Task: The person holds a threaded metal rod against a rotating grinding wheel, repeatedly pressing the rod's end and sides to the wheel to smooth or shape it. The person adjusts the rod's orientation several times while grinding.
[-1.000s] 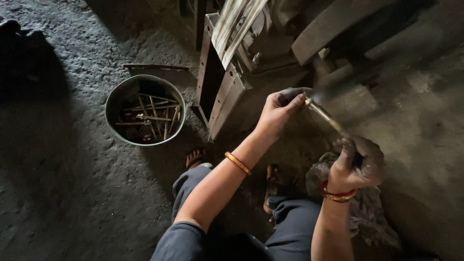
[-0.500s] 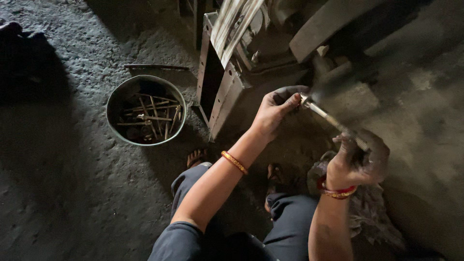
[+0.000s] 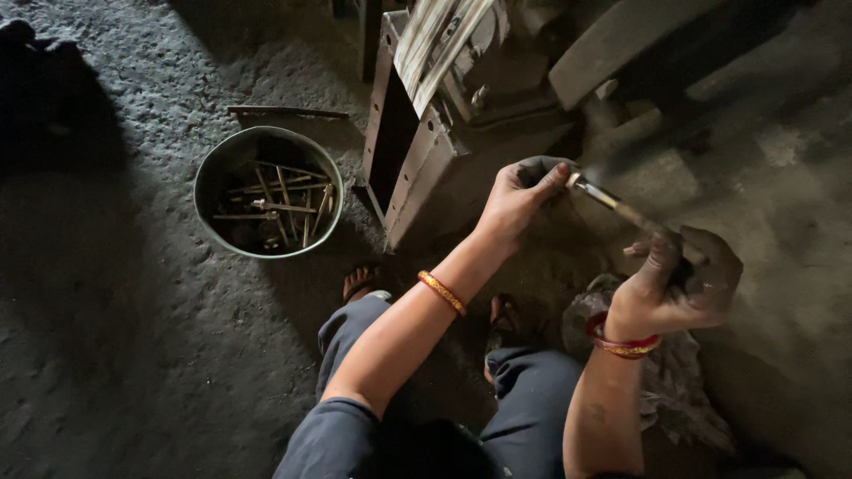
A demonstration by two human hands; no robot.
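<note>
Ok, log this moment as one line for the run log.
left hand: pinches rod end | right hand: grips thin metal rod | round pan of rods: on floor, left | metal machine frame: ahead

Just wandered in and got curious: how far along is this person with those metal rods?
Hard to judge what is finished. A bucket on the floor holds many thin rods, but whether those are done or waiting cannot be told. In hand is one rod: the left hand pinches its upper end, and the right hand, blackened, closes round its lower end. A rag lies under the right wrist.
</note>
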